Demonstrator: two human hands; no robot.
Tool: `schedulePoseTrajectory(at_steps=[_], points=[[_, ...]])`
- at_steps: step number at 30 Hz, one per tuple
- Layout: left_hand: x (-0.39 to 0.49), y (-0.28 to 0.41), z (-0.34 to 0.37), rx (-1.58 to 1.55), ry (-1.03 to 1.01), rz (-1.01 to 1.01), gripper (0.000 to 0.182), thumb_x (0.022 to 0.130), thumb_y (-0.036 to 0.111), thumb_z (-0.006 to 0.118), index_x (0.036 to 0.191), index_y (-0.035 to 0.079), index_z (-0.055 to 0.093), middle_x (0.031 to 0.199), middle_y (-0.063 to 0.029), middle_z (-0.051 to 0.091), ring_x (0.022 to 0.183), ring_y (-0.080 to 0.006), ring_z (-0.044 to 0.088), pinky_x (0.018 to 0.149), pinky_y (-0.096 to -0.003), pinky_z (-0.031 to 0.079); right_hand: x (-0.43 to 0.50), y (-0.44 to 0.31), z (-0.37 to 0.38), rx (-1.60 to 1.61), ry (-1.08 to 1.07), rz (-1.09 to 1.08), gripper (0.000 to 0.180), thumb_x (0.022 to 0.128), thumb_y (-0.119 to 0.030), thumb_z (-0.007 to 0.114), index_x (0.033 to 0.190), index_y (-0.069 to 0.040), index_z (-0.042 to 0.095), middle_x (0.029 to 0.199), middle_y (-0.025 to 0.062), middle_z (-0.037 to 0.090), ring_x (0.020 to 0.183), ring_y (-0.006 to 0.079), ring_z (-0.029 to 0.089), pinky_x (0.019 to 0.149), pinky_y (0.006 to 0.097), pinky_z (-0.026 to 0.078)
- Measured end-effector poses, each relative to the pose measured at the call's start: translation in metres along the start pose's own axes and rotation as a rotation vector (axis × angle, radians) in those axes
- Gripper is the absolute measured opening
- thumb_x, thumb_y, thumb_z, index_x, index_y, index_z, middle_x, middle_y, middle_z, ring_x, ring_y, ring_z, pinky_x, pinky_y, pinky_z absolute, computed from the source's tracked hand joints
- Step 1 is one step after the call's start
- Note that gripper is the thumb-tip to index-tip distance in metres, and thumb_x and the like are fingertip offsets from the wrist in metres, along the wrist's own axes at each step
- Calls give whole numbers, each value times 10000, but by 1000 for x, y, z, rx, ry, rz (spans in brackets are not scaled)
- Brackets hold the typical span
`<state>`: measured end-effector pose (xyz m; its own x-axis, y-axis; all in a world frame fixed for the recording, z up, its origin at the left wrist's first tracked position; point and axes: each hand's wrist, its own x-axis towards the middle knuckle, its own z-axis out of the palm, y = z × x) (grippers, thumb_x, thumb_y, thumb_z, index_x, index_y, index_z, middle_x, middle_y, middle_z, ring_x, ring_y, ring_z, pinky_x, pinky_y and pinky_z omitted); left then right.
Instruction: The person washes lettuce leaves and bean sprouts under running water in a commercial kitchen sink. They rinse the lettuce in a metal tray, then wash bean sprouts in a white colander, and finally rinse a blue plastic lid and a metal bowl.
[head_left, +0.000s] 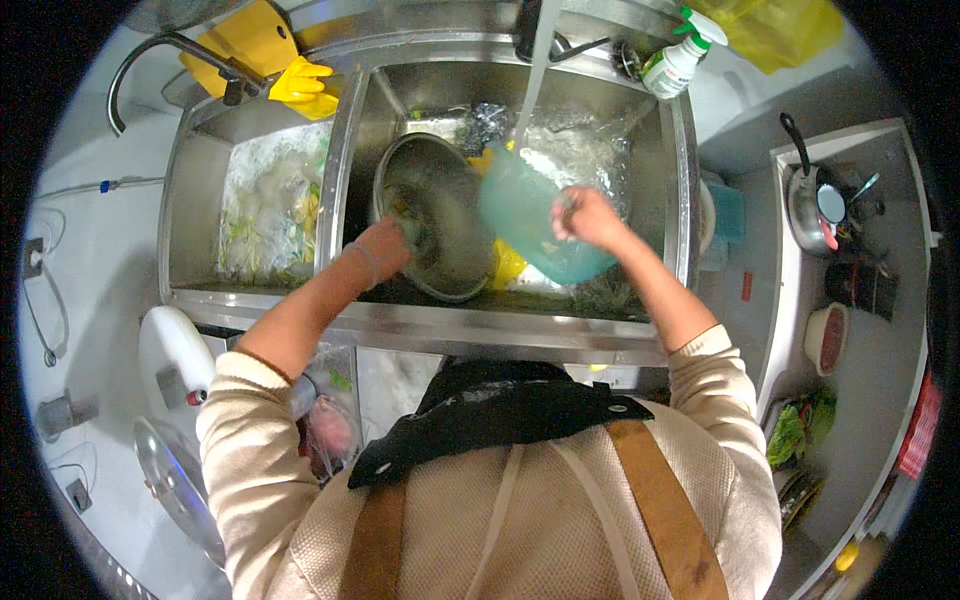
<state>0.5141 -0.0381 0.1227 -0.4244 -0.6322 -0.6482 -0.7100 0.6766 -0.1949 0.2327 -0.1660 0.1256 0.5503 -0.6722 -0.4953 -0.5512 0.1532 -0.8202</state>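
My left hand is over the near left rim of a tilted oval metal basin in the larger sink compartment. Its fingertips reach into the basin, where cloudy wet matter shows; motion blur hides what they grip. A translucent teal plastic bowl tilts beside the basin's right side. The curled fingers of my right hand grip it at its right part, though the exact hold is blurred. A stream of water falls behind the teal bowl. Yellow material shows between the basin and the bowl.
The left sink compartment holds foamy water and leafy scraps. Yellow rubber gloves hang by a curved faucet. A spray bottle stands at the back right corner. On the right, a shelf carries a saucepan and greens.
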Motion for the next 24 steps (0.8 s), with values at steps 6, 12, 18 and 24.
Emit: schedulePoseTrajectory(at_steps=[6, 12, 18, 24], points=[[10, -11, -53, -269, 71, -40, 142, 697, 203, 531, 799, 108, 559, 757, -96, 579, 788, -252, 551, 710, -371, 392, -21, -20, -74, 357, 147, -98, 179, 817, -206, 453, 812, -29, 476, 646, 66, 550, 531, 153, 533, 474, 263, 436], [8, -24, -96, -520, 91, -12, 292, 658, 247, 590, 888, 70, 558, 768, -149, 570, 750, -309, 543, 662, -373, 421, -62, -33, -120, 505, 377, -106, 192, 838, -200, 392, 822, -17, 447, 680, 97, 553, 552, 177, 538, 495, 261, 445], [-5, -51, -127, -859, 215, 21, 292, 648, 258, 617, 768, 0, 554, 708, -173, 548, 667, -295, 522, 620, -351, 397, -98, -25, -142, 546, 574, -210, 198, 836, -188, 396, 832, -9, 481, 681, 84, 558, 544, 147, 540, 485, 251, 441], [11, -56, -153, -1246, 315, -430, 295, 711, 261, 597, 827, -8, 561, 733, -64, 567, 672, -126, 484, 661, -257, 386, -119, -23, -139, 678, 624, -223, 187, 834, -169, 401, 848, 3, 475, 686, 100, 562, 543, 154, 542, 491, 251, 445]])
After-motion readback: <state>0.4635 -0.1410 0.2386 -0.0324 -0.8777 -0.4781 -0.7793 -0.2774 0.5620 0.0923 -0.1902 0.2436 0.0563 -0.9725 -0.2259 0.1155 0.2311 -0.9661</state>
